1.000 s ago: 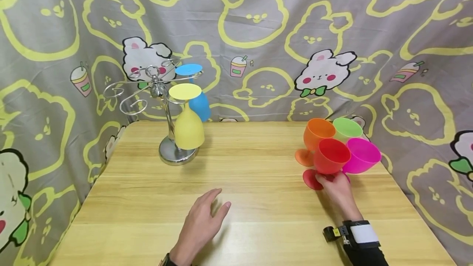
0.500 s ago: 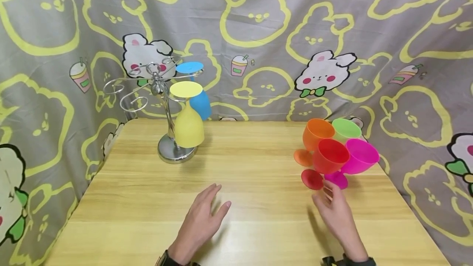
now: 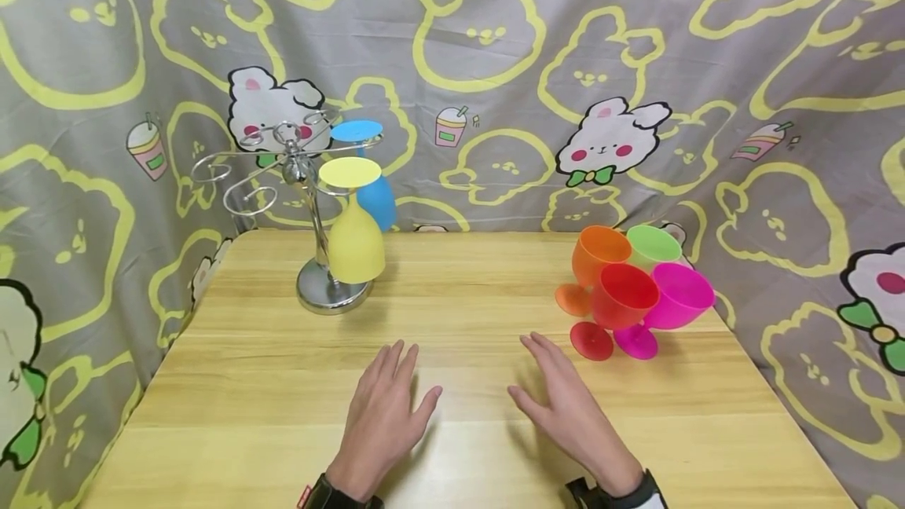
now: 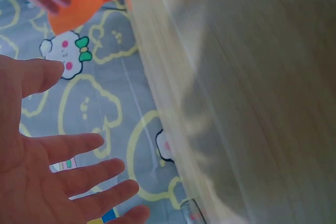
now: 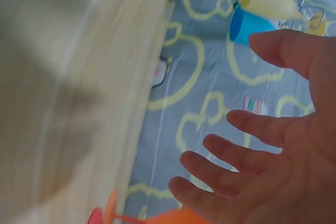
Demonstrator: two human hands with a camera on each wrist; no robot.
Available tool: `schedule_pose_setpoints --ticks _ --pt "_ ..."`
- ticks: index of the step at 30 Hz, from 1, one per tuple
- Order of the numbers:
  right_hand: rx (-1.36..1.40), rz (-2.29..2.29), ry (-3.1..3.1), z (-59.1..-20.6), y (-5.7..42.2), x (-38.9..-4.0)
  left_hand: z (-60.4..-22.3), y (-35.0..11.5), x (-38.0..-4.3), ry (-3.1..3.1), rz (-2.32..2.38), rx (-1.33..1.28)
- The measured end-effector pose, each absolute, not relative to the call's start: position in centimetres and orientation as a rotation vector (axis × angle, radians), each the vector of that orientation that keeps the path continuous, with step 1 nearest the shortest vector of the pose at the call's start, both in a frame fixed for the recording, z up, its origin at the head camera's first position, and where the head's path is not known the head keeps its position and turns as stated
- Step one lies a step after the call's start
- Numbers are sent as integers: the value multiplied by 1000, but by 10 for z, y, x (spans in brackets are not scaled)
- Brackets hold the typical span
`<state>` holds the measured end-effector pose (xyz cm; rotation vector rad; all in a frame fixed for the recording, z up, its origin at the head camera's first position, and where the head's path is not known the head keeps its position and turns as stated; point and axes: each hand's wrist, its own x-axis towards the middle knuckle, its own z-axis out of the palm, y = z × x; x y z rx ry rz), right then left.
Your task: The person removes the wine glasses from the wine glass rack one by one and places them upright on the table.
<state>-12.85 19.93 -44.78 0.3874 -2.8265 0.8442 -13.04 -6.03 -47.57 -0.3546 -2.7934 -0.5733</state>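
Both hands hover over the table's near middle, fingers spread and holding nothing: the left hand (image 3: 385,422) and, facing it, the right hand (image 3: 573,415). Upright at the right stand four-coloured goblets close together: a red goblet (image 3: 625,297) in front, a magenta goblet (image 3: 680,297) beside it, an orange goblet (image 3: 599,256) and a green goblet (image 3: 654,246) behind. On the left, a yellow goblet (image 3: 356,242) and a blue goblet (image 3: 377,199) hang upside down by their feet from a chrome rack (image 3: 316,218). The right wrist view shows the right palm (image 5: 273,182) bare.
The wooden table (image 3: 452,320) spreads between rack and standing goblets. A grey patterned curtain (image 3: 495,116) hangs behind it and along both sides. Several curled wire arms on the rack's left side bear no goblet.
The right hand has let go of the goblets by the red one's foot and moved left and nearer, its fingers spreading. The left hand stays nearly in place.
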Motion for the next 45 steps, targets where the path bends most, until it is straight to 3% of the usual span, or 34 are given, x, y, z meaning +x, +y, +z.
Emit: schedule_pose_setpoints --ticks 13,33,45 --pt "459 905 -2878 -438 168 -131 -452 -62 -151 -2680 -345 -474" --pt "430 956 -2859 -451 179 -128 -293 -93 -228 -2049 -401 -659" --pt "435 967 -2886 -453 182 -127 -285 -102 -267 -2289 -104 -449"
